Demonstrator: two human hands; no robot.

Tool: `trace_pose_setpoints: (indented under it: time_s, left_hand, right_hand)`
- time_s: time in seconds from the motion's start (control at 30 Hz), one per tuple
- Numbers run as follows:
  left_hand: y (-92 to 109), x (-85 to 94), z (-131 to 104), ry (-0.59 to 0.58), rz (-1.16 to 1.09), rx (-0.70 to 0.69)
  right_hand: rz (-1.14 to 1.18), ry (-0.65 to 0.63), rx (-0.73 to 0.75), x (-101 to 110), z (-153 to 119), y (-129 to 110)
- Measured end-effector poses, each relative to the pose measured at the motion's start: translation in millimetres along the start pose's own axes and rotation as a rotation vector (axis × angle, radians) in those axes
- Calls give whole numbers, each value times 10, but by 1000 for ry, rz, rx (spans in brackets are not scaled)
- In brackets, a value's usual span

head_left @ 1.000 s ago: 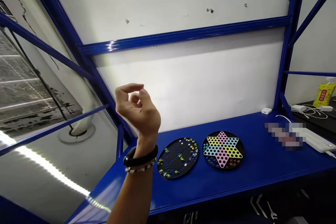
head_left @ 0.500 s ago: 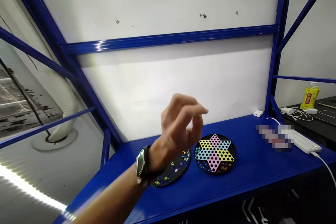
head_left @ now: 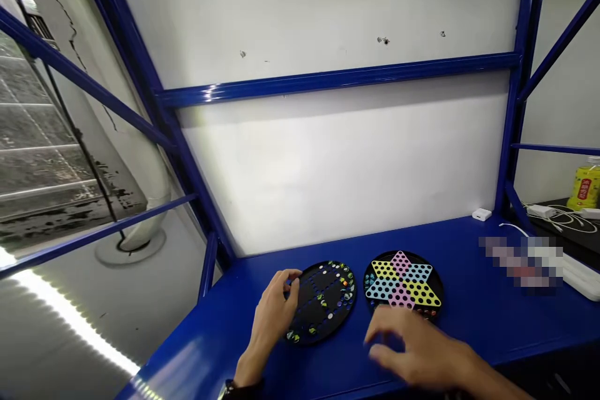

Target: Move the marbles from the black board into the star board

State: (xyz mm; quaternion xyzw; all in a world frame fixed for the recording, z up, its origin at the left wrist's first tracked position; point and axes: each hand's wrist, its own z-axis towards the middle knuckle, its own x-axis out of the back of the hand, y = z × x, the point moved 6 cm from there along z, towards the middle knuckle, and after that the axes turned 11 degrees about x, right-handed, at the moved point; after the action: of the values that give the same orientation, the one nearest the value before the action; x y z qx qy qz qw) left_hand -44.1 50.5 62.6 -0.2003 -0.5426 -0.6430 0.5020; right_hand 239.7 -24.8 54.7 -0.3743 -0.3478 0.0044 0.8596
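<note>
The left hand (head_left: 275,305), its grip I cannot judge, is at nine o'clock of the black board (head_left: 312,310), the spread-fingered right hand (head_left: 415,345) at six o'clock of the star board (head_left: 403,279).

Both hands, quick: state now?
Left hand: curled at edge of round black board with marbles; grip unclear.
Right hand: open, nothing visibly held, near round multicoloured-star board.

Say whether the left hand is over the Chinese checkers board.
No, the left hand is at the left edge of the black marble board, apart from the Chinese checkers board.
</note>
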Motion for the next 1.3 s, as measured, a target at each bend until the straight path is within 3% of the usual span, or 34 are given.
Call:
trace_pose_setpoints:
  time_s: [0.17,0.27,0.37,0.47,0.77,1.03,1.3]
  left_hand:
    - [-301,-168,-39,-250,126,58]
    - [-472,-144,-63,-390,94,39]
    - [-580,-117,-126,-548,40,-3]
    - [-616,-119,-198,-653,33,-3]
    - [-420,-123,-307,-737,40,24]
    - [-304,-200,-341,-760,65,-35]
    - [-154,-144,-383,-746,31,-50]
  right_hand:
    - [-205,381,-151,702,-290,553]
    - [-325,519,-172,817,-483,862]
    - [-406,577,-152,763,-606,978]
    - [-446,563,-138,699,-656,960]
    - [-391,546,-190,713,-678,976]
    - [-381,523,-177,711,-675,1025]
    - [-344,507,-209,710,-679,1002]
